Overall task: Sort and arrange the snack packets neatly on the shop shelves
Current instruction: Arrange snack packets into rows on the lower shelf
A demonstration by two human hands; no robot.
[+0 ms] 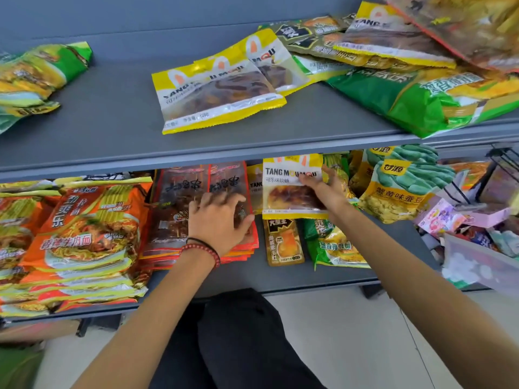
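Observation:
My right hand grips a yellow-and-white Tang Moumou candy packet by its right edge, held upright above the lower shelf. My left hand lies flat with spread fingers on a stack of red skewer-snack packets on that shelf. More of the yellow-and-white packets lie on the upper shelf. Orange noodle packets are stacked at the lower left.
Green noodle packets and mixed packets pile up at the upper right; green packets lie at the upper left. A broad-bean bag, a small brown packet and a green noodle packet sit lower right. A bin of mixed goods stands beyond.

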